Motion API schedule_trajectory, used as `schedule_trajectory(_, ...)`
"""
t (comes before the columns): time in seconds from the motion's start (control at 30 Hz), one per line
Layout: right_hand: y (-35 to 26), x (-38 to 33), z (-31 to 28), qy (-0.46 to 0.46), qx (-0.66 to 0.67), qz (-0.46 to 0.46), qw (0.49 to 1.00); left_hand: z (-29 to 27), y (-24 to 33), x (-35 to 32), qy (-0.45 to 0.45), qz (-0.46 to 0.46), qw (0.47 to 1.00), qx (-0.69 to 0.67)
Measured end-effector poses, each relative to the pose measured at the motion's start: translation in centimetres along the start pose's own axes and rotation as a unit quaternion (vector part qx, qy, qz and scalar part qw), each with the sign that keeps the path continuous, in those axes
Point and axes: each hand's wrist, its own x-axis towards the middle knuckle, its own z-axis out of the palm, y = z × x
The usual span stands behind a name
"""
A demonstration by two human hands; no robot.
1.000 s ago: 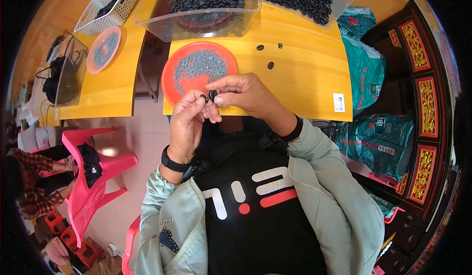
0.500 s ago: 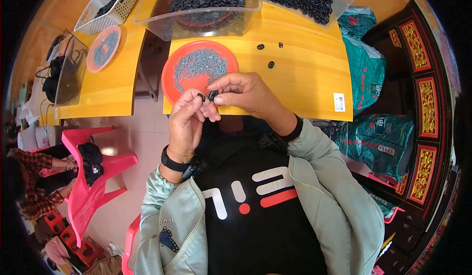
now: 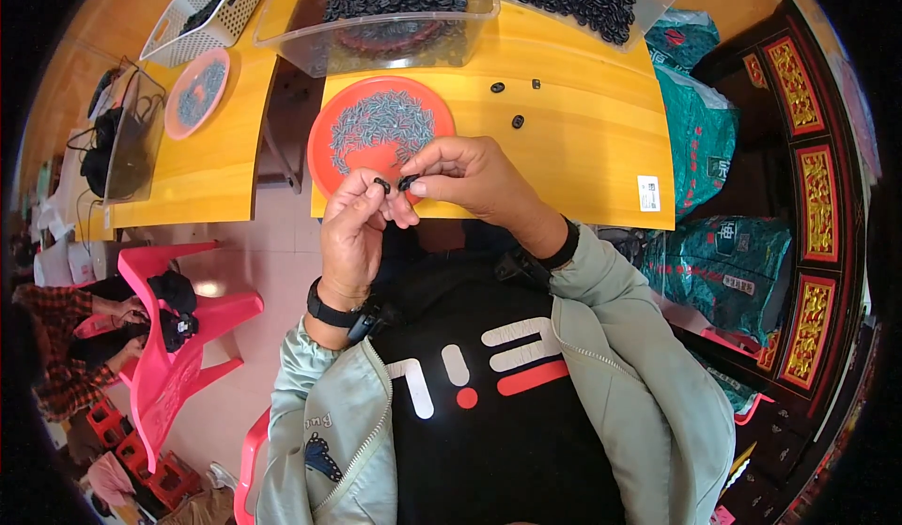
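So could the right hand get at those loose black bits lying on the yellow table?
Probably yes: the loose black pieces lie on open yellow table just beyond the right hand, nothing between. But its fingers already pinch a small black part.

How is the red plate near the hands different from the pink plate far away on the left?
The red plate is a stronger orange-red and lies right by both hands, the left hand and right hand; the pink plate is paler and sits apart beside a white basket. The red plate looks bigger, being nearer. Its grey heap is fuller; the pink plate's is thinner. Both are round and hold small grey pieces.
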Motion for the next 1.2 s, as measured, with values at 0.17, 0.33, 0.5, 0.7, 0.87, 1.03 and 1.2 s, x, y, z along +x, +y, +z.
schedule_trajectory(0.17,-0.4,0.0,0.2,0.001,-0.01,0.013,1.0,0.3,0.0,-0.1,-0.002,-0.012,0.999,0.034)
schedule_trajectory(0.33,0.0,0.1,0.1,0.014,0.02,0.016,1.0,0.4,0.1,-0.1,-0.002,-0.016,0.999,0.034)
schedule_trajectory(0.5,0.0,0.1,-0.2,0.005,0.018,0.046,0.999,0.2,-0.2,0.0,0.005,-0.036,0.995,0.093)
schedule_trajectory(0.7,-0.2,0.2,-0.6,0.02,-0.013,0.041,0.999,0.1,-0.2,-0.2,0.015,-0.029,0.99,0.136)
schedule_trajectory(0.87,0.6,-0.2,-4.5,0.093,-0.348,-0.014,0.933,-0.3,-0.1,-0.3,0.032,-0.024,0.992,0.116)
schedule_trajectory(1.03,0.7,-1.4,-6.1,0.139,-0.572,0.005,0.808,-1.5,0.2,-0.6,0.038,-0.015,0.995,0.091)
schedule_trajectory(1.2,0.3,-1.2,-6.2,0.141,-0.613,0.046,0.776,-3.6,0.9,-1.4,0.096,0.013,0.991,0.096)
